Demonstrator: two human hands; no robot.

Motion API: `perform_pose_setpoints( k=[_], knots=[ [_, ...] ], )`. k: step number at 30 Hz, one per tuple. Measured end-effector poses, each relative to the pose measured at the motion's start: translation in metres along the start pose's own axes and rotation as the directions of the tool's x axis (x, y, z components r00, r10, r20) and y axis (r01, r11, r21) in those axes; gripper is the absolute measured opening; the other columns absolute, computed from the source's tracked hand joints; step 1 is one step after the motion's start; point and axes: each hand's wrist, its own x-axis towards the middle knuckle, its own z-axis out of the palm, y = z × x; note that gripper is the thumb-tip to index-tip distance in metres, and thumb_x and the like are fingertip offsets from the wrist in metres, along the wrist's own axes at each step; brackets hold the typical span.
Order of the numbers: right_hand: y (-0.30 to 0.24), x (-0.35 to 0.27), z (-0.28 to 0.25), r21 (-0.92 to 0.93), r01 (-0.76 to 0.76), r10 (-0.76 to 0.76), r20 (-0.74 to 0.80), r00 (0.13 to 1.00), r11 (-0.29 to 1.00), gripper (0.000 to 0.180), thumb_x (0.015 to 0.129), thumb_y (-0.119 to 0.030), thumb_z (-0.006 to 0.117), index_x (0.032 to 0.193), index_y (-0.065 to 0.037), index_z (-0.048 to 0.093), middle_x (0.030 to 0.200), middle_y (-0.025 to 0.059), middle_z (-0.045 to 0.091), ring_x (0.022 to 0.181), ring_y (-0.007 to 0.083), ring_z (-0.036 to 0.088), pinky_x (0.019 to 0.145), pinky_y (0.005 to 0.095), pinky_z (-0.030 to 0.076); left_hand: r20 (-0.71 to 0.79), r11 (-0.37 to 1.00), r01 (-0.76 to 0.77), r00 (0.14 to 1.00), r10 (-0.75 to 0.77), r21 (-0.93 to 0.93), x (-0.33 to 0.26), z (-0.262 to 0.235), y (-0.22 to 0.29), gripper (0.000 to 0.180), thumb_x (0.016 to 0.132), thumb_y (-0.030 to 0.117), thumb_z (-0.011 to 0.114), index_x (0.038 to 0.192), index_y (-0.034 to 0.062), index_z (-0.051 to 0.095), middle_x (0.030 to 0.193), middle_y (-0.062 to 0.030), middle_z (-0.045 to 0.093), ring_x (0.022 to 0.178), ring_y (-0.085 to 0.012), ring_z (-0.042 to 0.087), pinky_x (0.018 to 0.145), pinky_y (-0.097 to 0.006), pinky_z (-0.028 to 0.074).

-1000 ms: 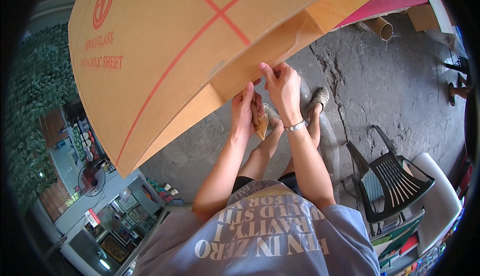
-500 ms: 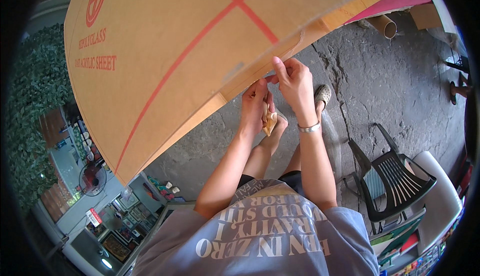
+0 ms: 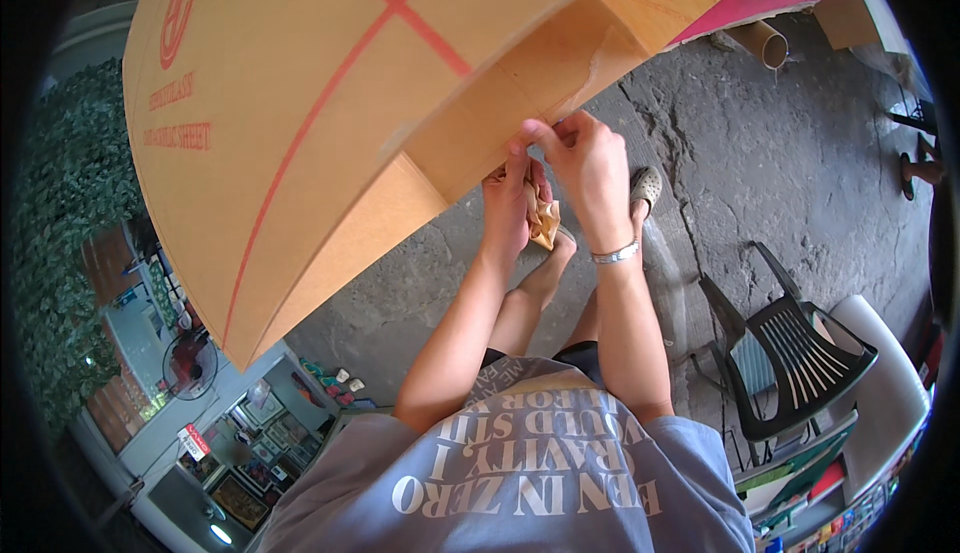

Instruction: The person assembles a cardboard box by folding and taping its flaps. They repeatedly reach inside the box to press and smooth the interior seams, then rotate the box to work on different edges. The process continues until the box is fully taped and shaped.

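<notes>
Brown sheet (image 3: 270, 153) with crossed red lines, far left to centre, a second brown layer (image 3: 485, 123) showing beneath its near edge. Left hand (image 3: 507, 198), closed round crumpled tan paper (image 3: 544, 223); right hand (image 3: 592, 168), just beside, thumb and fingers narrow at the lower layer's edge, any grip on it unclear. Outward: grey floor (image 3: 760, 153), cardboard tube (image 3: 755, 41) far right, black chair (image 3: 805, 358) near right, fan (image 3: 190, 365) left.

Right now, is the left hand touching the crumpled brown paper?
Touching. The head view shows the left hand closed on the crumpled brown paper, whose lower end sticks out.
</notes>
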Motion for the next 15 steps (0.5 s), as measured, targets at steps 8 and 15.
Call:
perform_pose_setpoints(
  k=[8, 15],
  knots=[
    [0.01, 0.001, 0.014, 0.239, -0.078, 0.072, 0.034, 0.997, 0.968, 0.028, 0.1, -0.019, 0.063, 0.089, 0.005, 0.069, 0.066, 0.0197, 0.069, 0.06, 0.0354, 0.069, 0.06, 0.0416, 0.054, 0.036, 0.997, -0.06, 0.998, 0.058, 0.058, 0.004, 0.001, -0.001, 0.041, 0.11, 0.034, 0.053, 0.136, 0.0021, 0.061, 0.12, -0.0077, 0.07, 0.101, -0.0106, 0.066, 0.081, -0.024, 0.054],
    [0.005, -0.007, 0.011, 0.102, 0.007, 0.003, -0.097, 0.995, 0.995, 0.029, 0.102, -0.02, 0.062, 0.087, 0.004, 0.067, 0.064, 0.0137, 0.07, 0.052, 0.0215, 0.068, 0.053, 0.0337, 0.052, 0.001, 0.997, -0.077, 0.997, 0.077, 0.031, 0.004, 0.009, 0.003, 0.033, 0.107, 0.033, 0.059, 0.12, 0.0029, 0.066, 0.075, -0.0015, 0.064, 0.059, -0.0059, 0.054, 0.05, -0.023, 0.045]
  ],
)
